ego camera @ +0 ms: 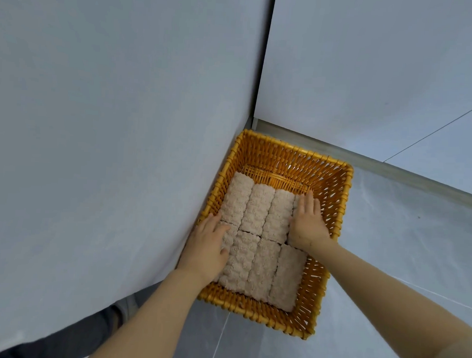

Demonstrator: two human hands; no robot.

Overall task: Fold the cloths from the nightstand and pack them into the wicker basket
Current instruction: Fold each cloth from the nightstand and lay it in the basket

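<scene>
The wicker basket [334, 206] stands on the floor [403, 256] against a grey panel [109, 131], packed with two rows of folded cloths [256, 243]. Left hand [208, 248] and right hand [307, 223] press flat on them, fingers straight and slightly apart

1 wicker basket [337, 211] sits on the floor. Inside it lie folded cloths in 2 rows. The far row shows 3 cloths [256, 208] in full, plus a 4th mostly hidden under the right hand [307, 223]. The near row shows 3 cloths [261, 270] clearly, plus a 4th partly covered by the left hand [208, 248]. That makes 8 cloths, all the same fluffy pinkish-beige kind. 2 hands are in view, both inside the basket.
</scene>
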